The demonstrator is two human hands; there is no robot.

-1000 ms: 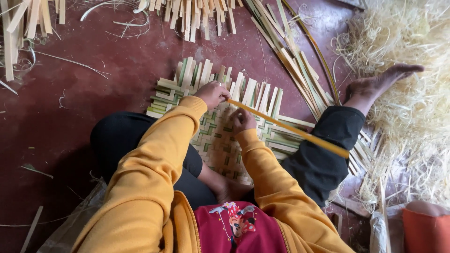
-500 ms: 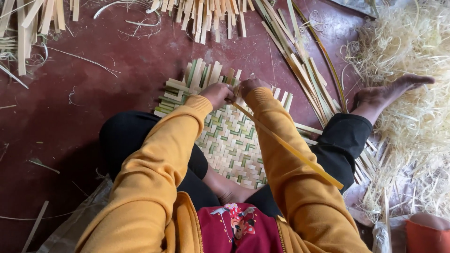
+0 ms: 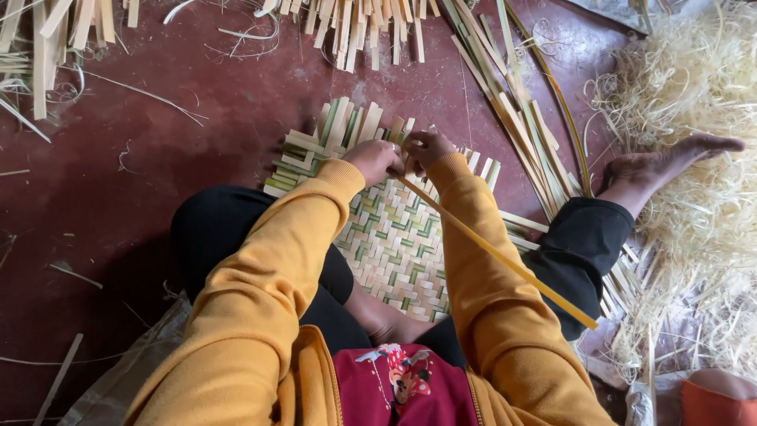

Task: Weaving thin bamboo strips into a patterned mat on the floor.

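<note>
A woven mat of flat green and pale bamboo strips [image 3: 394,237] lies on the red floor between my legs. My left hand [image 3: 374,160] and my right hand [image 3: 426,147] meet at the mat's far edge, fingers closed on the end of a long yellow bamboo strip [image 3: 505,256]. The strip runs back diagonally over my right forearm toward my right knee. Both arms are in yellow sleeves. Loose strip ends [image 3: 347,122] stick out of the mat just beyond my hands.
Bundles of cut bamboo strips lie at the top [image 3: 371,24], top left [image 3: 47,47] and slanting on the right [image 3: 520,118]. A heap of pale bamboo shavings [image 3: 694,158] fills the right side, by my bare right foot [image 3: 670,162]. An orange object [image 3: 717,398] sits bottom right.
My right hand has moved from the middle of the mat up to its far edge beside the left hand, carrying the yellow strip's end with it. The view has shifted slightly.
</note>
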